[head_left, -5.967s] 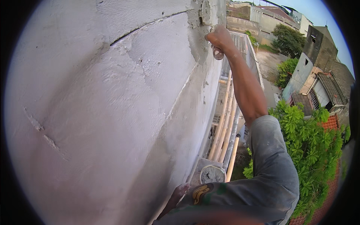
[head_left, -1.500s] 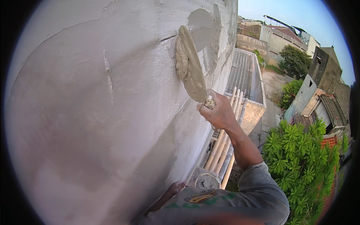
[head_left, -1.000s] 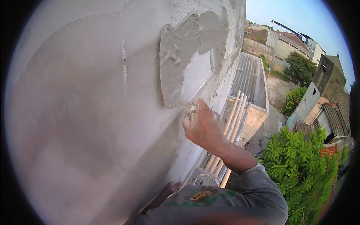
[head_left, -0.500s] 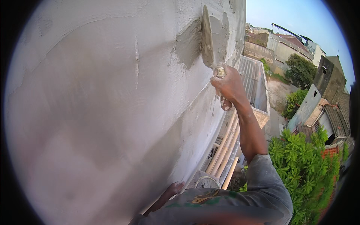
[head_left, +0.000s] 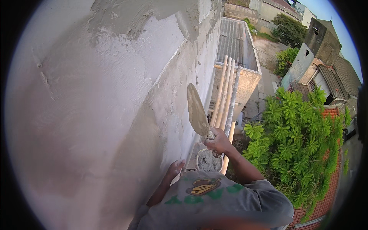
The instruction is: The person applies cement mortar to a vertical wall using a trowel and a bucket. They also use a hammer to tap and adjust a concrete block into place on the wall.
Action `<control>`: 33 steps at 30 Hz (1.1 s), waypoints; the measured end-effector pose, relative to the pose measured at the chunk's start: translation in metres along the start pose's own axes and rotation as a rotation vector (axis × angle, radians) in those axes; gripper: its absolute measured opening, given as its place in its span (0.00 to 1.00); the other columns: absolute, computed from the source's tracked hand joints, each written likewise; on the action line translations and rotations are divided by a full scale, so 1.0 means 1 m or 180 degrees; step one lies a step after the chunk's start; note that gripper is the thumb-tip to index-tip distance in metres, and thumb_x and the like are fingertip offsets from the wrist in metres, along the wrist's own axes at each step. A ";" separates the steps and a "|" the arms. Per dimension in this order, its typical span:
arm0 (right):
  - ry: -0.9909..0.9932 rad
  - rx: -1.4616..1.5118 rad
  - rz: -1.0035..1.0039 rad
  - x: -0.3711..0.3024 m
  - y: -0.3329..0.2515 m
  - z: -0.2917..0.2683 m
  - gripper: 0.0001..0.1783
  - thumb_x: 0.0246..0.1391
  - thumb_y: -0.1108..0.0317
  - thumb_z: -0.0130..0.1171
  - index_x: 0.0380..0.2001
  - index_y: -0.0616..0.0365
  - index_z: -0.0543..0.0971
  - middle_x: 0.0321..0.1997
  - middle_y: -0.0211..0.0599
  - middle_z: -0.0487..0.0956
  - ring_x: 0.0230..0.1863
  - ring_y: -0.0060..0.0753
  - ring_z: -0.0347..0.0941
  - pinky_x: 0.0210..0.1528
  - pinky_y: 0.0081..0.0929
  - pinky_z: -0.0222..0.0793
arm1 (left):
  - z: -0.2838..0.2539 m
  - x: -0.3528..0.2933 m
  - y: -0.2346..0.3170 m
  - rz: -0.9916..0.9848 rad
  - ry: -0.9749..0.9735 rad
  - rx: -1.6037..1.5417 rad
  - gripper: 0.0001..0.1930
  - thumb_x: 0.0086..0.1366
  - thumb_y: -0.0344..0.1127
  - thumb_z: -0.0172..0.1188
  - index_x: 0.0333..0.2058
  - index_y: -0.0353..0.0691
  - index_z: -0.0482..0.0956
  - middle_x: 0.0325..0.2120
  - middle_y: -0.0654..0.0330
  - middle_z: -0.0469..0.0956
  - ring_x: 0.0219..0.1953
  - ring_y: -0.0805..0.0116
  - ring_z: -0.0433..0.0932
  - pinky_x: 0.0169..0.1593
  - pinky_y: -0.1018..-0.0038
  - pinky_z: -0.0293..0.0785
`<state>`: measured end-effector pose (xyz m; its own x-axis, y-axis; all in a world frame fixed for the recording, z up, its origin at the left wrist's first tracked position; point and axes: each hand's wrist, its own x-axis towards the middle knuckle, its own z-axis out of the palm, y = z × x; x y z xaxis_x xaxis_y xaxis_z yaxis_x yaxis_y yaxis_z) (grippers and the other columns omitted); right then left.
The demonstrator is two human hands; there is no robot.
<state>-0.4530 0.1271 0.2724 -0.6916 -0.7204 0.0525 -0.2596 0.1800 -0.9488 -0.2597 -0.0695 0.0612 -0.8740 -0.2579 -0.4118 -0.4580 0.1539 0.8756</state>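
1. Grey wet plaster coats the wall (head_left: 115, 96) in our head view, the thickest fresh patch (head_left: 142, 15) lying high, up and to the left of the trowel (head_left: 197, 111).
2. We see the right hand (head_left: 219, 141) closed tight round the trowel's handle, the blade rising from the grip with its long axis running up and slightly left, its face turned toward the wall and just off it.
3. The left hand (head_left: 173, 170) rests lower, fingers loosely spread against the wall, holding nothing.
4. Directly below the right hand sits a bucket of mortar (head_left: 209, 161); the right hand is the nearer one to both bucket and patch.
5. Bamboo poles (head_left: 226, 96) stand beyond, beside the wall.
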 end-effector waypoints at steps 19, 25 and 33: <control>0.0571 0.2479 0.1998 -0.115 0.178 0.026 0.17 0.37 0.79 0.57 0.36 0.64 0.75 0.22 0.37 0.76 0.20 0.31 0.73 0.24 0.28 0.71 | 0.012 0.063 0.021 -0.0190 0.0133 0.0089 0.36 0.64 0.63 0.54 0.44 0.26 0.78 0.36 0.52 0.82 0.41 0.64 0.80 0.49 0.70 0.72; 0.0887 0.3064 0.2331 -0.146 0.194 0.025 0.14 0.37 0.79 0.55 0.33 0.63 0.75 0.21 0.37 0.75 0.17 0.31 0.72 0.21 0.30 0.71 | 0.000 0.104 -0.012 -0.0197 0.0515 0.0576 0.31 0.64 0.60 0.54 0.38 0.30 0.80 0.32 0.46 0.81 0.38 0.55 0.80 0.44 0.63 0.72; 0.1367 0.3533 0.2671 -0.212 0.202 0.026 0.06 0.41 0.76 0.59 0.26 0.59 0.74 0.18 0.35 0.73 0.14 0.32 0.70 0.17 0.30 0.69 | -0.003 0.111 0.027 -0.0194 0.0623 0.1306 0.30 0.64 0.58 0.55 0.38 0.28 0.78 0.34 0.37 0.79 0.41 0.42 0.78 0.46 0.58 0.70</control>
<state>-0.3409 0.2990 0.0610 -0.5703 -0.3785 -0.7290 0.8205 -0.3046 -0.4838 -0.3683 -0.0967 0.0402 -0.8143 -0.4475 -0.3696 -0.5687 0.4878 0.6624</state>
